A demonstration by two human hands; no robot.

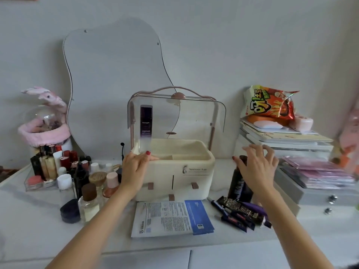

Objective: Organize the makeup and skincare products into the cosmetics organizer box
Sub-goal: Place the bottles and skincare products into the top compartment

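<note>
A cream cosmetics organizer box (196,175) stands mid-table with its clear lid (198,117) raised and its top tray showing. My left hand (136,167) grips the bottom of a tall purple-to-clear bottle (146,129), upright over the box's left rim. My right hand (256,167) hovers with fingers spread just above dark bottles (240,183) to the right of the box, touching none that I can see. Many bottles, jars and lipsticks (85,181) crowd the table on the left.
A sheet-mask packet (171,218) lies in front of the box, dark tubes and sachets (240,212) to its right. A wavy mirror (114,82) leans on the wall. Stacked books with a snack bag (270,103) and a drawer unit (320,193) fill the right.
</note>
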